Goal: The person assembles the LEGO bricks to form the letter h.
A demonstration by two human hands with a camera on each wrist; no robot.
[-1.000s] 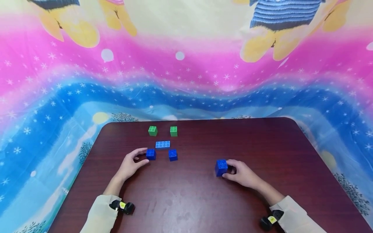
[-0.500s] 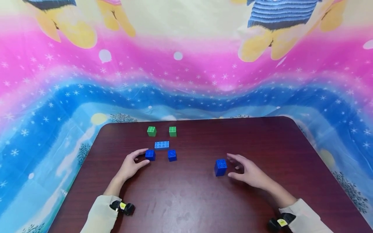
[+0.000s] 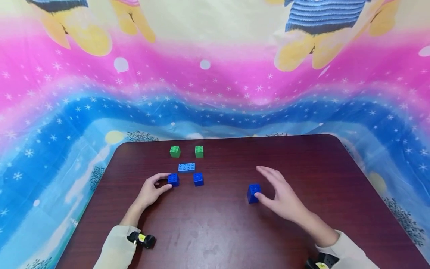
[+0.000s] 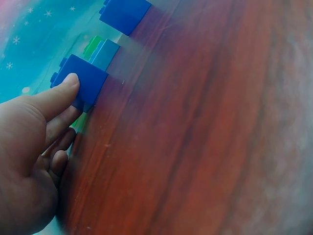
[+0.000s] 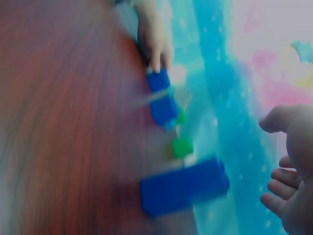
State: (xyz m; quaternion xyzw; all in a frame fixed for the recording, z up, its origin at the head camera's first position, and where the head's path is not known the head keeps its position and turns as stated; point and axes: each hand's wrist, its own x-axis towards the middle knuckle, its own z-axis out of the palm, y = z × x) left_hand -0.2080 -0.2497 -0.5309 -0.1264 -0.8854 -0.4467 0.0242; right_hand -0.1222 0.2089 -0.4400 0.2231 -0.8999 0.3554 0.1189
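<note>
In the head view my left hand [image 3: 149,189] pinches a small dark blue toy brick [image 3: 173,180] standing on the table. The left wrist view shows the thumb [image 4: 69,84] on one face of this brick, other fingers partly hidden behind. My right hand [image 3: 284,198] has its fingers spread. From the head camera its thumb overlaps the edge of a taller blue block [image 3: 253,194], but the blurred right wrist view shows a gap between them. Whether that block is one piece or stacked bricks, I cannot tell. A second small dark blue brick [image 3: 198,179] stands right of the held one.
Behind the dark blue bricks lies a flat light blue brick [image 3: 186,167] with studs. Two green bricks, a left one [image 3: 175,151] and a right one [image 3: 199,151], stand near the far edge of the brown table [image 3: 215,231]. A patterned cloth [image 3: 208,89] hangs behind.
My right hand has let go of the tall blue block, drawn back to the right, then risen with its fingers opening wider. The block stays standing. My left hand keeps its place at the small brick.
</note>
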